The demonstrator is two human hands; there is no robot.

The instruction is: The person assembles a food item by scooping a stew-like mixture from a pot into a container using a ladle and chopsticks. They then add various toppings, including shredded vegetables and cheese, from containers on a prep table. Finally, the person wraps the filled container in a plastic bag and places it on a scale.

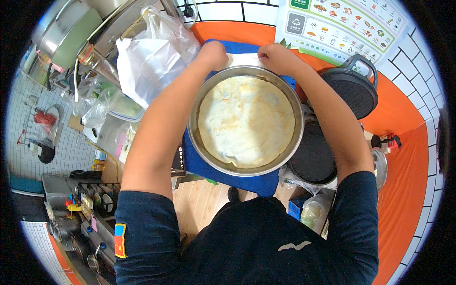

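My left hand (213, 56) and my right hand (276, 58) are both closed beyond the far rim of a round metal pan (200, 156). A white strip (242, 60) stretches between them, gripped at either end. Whether it is paper or cloth I cannot tell. In the pan lies a large, pale flatbread (247, 121) with light golden patches and uneven edges. It covers nearly the whole base. The pan rests on a blue mat (251, 184), which shows at its near side and behind my hands.
White plastic bags (154, 59) crowd the left side, below a large metal pot (71, 33). To the right are a dark round griddle (313, 156) and a black ridged pan (351, 92). A printed poster (342, 28) hangs at the back above an orange covering (399, 156).
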